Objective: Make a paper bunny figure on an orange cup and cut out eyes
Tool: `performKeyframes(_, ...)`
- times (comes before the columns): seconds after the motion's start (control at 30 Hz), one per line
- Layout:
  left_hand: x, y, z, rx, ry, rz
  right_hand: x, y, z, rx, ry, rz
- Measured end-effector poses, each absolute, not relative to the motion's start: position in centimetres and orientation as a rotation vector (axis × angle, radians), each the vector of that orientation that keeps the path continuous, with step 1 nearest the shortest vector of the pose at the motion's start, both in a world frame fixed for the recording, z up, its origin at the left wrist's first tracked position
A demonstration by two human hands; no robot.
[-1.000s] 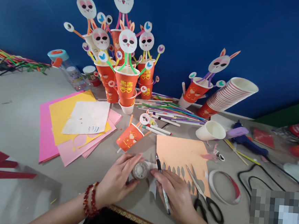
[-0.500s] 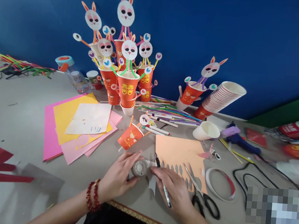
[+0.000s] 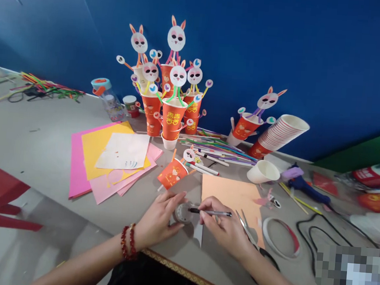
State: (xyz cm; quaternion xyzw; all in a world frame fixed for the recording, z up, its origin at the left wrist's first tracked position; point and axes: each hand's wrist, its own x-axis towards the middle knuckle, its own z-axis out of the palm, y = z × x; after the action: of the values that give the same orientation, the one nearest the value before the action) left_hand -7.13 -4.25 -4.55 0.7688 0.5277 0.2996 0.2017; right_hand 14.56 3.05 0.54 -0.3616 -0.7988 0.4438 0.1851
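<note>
My left hand (image 3: 160,217) curves its fingers and thumb around the edge of a small round grey-translucent disc (image 3: 183,212), which lies on the table. In my right hand (image 3: 224,228) is a black-and-clear pen (image 3: 224,214), pinched nearly level with its dark end over the disc's right side. A white paper scrap (image 3: 198,235) sticks out between the hands, partly hidden. An orange paper sheet (image 3: 232,187) lies beyond my right hand, and black-handled scissors (image 3: 247,228) rest partly behind my right forearm. A red paper cup with a rabbit head (image 3: 173,173) is tipped over ahead of my hands.
Several rabbit cups (image 3: 173,117) stand at the back, near straws and markers (image 3: 209,149). Coloured paper (image 3: 87,152) is stacked left. To the right are nested cups (image 3: 284,132), a white cup (image 3: 263,171), a tape ring (image 3: 281,238) and a blue glue gun (image 3: 309,190) with its cord.
The pen has swung from a steep slant to nearly level, and its dark end is now over the disc. My right hand has turned and lifted. The whole view has shifted slightly.
</note>
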Motion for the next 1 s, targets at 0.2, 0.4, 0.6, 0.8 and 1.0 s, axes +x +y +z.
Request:
performKeyframes(0.2,-7.0,-4.2,-4.4,2.150,1.508,0.840,13.7,2.7,-0.8,-0.999,-2.290,1.193)
performKeyframes(0.4,-7.0,-4.2,-4.4,2.174,1.497,0.858,13.9,2.3,-1.2,-0.958,-2.287,1.221)
performKeyframes(0.6,-7.1,-4.3,-4.4,2.164,1.494,0.859,13.5,2.6,-1.0,-0.928,-2.283,1.247)
performKeyframes(0.8,-7.1,-4.3,-4.5,2.154,1.497,0.852,13.1,2.9,-0.9,-0.901,-2.284,1.250)
performKeyframes(1.0,-7.1,-4.3,-4.6,2.145,1.493,0.841,13.0,3.4,-1.3,-0.834,-2.291,1.212)
